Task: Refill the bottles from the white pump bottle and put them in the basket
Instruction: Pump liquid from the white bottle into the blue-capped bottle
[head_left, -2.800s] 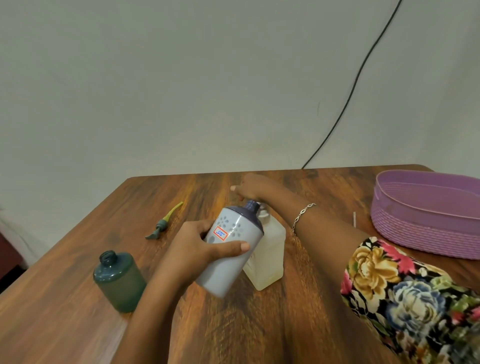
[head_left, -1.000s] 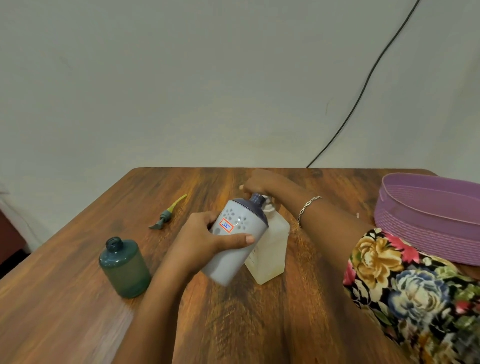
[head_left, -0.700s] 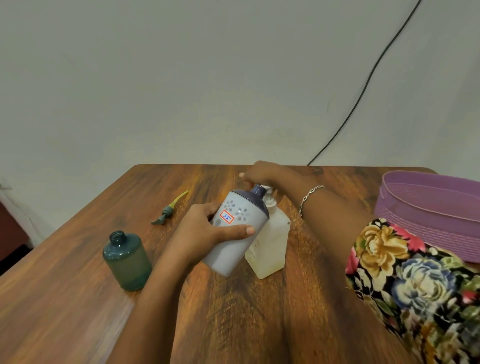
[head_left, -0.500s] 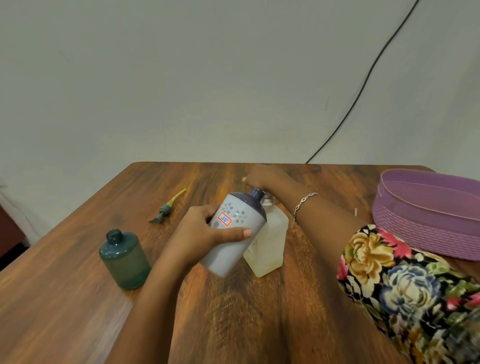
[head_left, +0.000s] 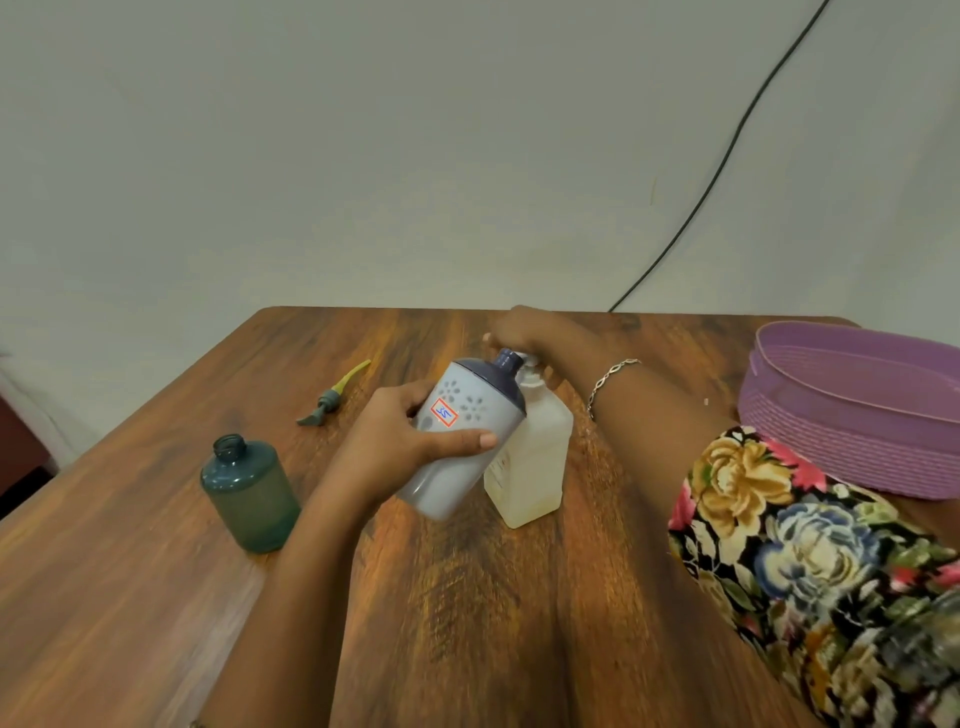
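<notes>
My left hand (head_left: 410, 441) grips a grey bottle (head_left: 462, 441) with a dark blue top and tilts its open neck toward the nozzle of the white pump bottle (head_left: 535, 462). The pump bottle stands mid-table, holding pale liquid. My right hand (head_left: 524, 330) rests on top of its pump head, fingers laid over it; the head itself is mostly hidden. A dark green bottle (head_left: 249, 493) stands uncapped at the left. The purple basket (head_left: 852, 410) sits at the right edge.
A green and yellow pump cap (head_left: 332, 395) lies on the wooden table (head_left: 493, 623) behind the green bottle. A black cable (head_left: 727, 156) runs down the wall to the table's far edge. My floral sleeve (head_left: 810, 545) fills the lower right.
My right hand has bobbed up and down on the pump head while the left hand keeps the grey bottle tilted at the nozzle. The view has shifted slightly.
</notes>
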